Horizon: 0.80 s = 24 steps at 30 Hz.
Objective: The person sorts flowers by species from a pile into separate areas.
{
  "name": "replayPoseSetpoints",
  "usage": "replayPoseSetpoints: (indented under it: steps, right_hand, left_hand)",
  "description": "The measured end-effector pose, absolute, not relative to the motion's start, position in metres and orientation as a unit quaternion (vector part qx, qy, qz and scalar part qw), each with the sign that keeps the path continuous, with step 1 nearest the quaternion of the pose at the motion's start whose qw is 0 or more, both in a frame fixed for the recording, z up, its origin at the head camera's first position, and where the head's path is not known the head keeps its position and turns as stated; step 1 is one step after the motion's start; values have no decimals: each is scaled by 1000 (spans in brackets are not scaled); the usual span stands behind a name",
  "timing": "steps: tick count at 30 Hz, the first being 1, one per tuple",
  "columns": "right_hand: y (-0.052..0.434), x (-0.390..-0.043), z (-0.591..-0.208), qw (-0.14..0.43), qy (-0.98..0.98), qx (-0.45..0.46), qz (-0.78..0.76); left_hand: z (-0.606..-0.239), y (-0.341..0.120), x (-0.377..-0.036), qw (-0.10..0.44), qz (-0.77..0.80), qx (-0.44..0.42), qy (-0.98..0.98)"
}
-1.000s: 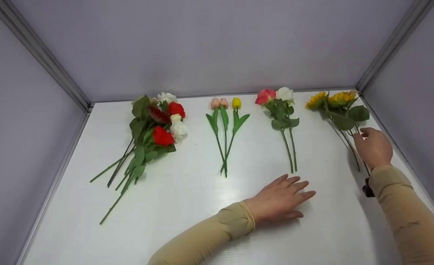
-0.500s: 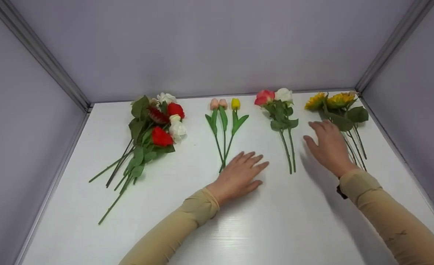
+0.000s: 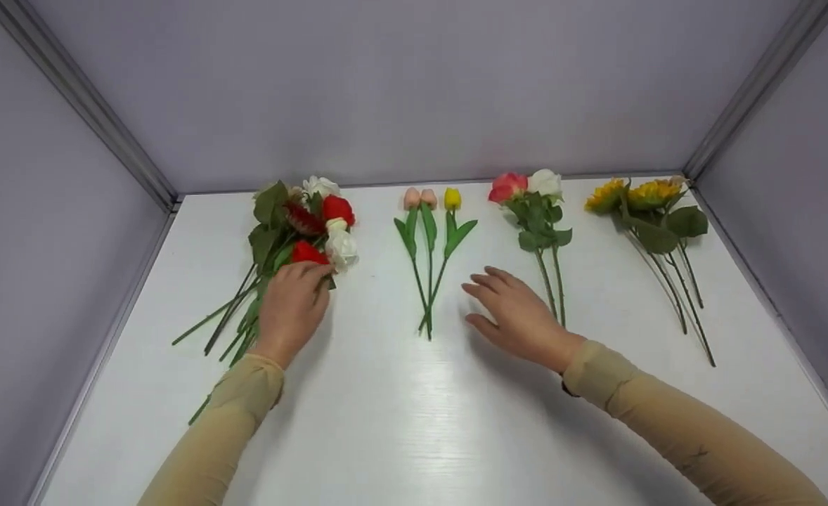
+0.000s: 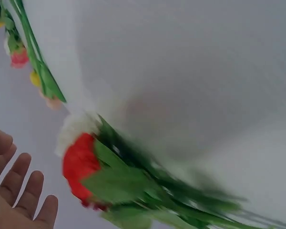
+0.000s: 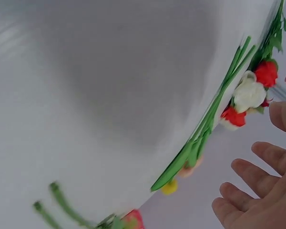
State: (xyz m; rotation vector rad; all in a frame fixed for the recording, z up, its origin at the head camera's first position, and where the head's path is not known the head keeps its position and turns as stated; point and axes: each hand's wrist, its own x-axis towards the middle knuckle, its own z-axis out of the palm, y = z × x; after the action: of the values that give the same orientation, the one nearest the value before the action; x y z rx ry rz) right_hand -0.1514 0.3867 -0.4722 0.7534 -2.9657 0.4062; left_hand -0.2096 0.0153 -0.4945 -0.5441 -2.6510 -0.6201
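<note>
Head view: left hand (image 3: 291, 309) lies loosely on the mixed bunch (image 3: 294, 239) at the surface's (image 3: 400, 422) far left, grasping nothing, blooms pointing away, stems toward the person. Right hand (image 3: 519, 316) hovers released between the tulips (image 3: 428, 232) and roses (image 3: 533, 211).

The white table (image 3: 414, 422) is smooth and glossy, with a faint streaked grain and soft reflections near the front. The walls (image 3: 400, 91) look matt and grey, joined by brushed metal corner strips (image 3: 76, 105). The mixed flower pile (image 3: 294, 239) on the left looks artificial (cloth-like petals, plastic stems). Both sleeves (image 3: 667, 414) are thin, matt beige knit cloth.
</note>
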Motion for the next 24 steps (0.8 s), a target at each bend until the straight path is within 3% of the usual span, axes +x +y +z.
replayPoseSetpoints:
  steps: [10,17,24]
  right_hand:
    - [292,-141,-479,21,-925,364,104]
    - [239,-135,-485,24,-912,403,80]
    - [217,-131,-490,25,-908,413,72]
  left_hand:
    - [-510,-82,-222,114,-223,-30,-968]
    - [-510,-101,-222,52,-218,-5,-975]
    - [-514,-110,-221,7,-217,15,-976]
